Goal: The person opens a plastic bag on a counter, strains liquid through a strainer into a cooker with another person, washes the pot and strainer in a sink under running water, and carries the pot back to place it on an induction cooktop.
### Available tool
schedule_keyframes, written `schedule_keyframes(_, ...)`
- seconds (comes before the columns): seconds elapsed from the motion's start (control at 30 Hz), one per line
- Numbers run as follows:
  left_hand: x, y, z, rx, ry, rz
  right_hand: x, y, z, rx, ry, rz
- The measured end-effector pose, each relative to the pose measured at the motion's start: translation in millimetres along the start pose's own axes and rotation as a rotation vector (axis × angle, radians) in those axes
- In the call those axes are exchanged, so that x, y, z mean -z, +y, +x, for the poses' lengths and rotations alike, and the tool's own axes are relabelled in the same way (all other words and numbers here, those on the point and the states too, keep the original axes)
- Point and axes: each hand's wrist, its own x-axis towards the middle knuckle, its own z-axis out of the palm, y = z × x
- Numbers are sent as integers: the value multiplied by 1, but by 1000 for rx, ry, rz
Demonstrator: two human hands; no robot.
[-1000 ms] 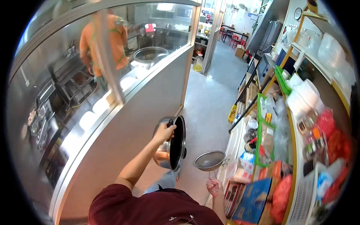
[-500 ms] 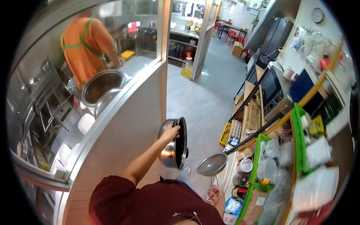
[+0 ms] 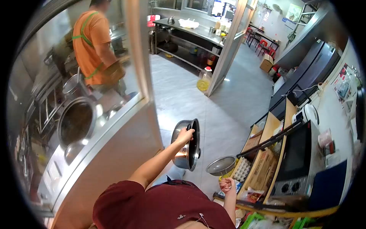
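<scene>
My left hand [image 3: 185, 136] is closed around the black handle of a shiny steel pot [image 3: 180, 153]. The pot hangs tilted on its side in front of me, its opening facing right. Lower right, my right hand [image 3: 227, 184] is closed on the handle of a round mesh strainer [image 3: 222, 165]. Most of that handle is hidden by the fingers. The strainer's bowl is held level with the pot and apart from it, close to the shelf on the right.
A glazed partition [image 3: 126, 126] curves along my left, with a large pot [image 3: 77, 120] and a person [image 3: 91, 49] in orange behind it. To the right stand a wooden shelf [image 3: 267, 168], egg trays [image 3: 241, 169] and a microwave [image 3: 291, 160]. An oil jug [image 3: 204, 81] sits by the doorway.
The view has moved forward and turned, bringing the doorway and microwave nearer. Both hands still hold the pot and strainer. The person in orange has turned more sideways.
</scene>
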Motion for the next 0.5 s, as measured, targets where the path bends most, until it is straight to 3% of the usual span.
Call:
schedule_keyframes(0.17, -15, 11, 147, 60, 99, 4, -76, -77, 33, 82, -133, -41)
schedule_keyframes(0.27, -13, 53, 176, 4, 208, -97, -110, -119, 62, 101, -113, -45)
schedule_keyframes(0.37, 2, 62, 230, -9, 229, -181, -160, -155, 89, 222, 103, -188)
schedule_keyframes(0.43, 11, 87, 251, 90, 306, -150, -173, -202, 141, 150, 81, -202)
schedule_keyframes(0.5, 16, 88, 281, 54, 445, -200, -189, -235, 176, 139, 148, -236)
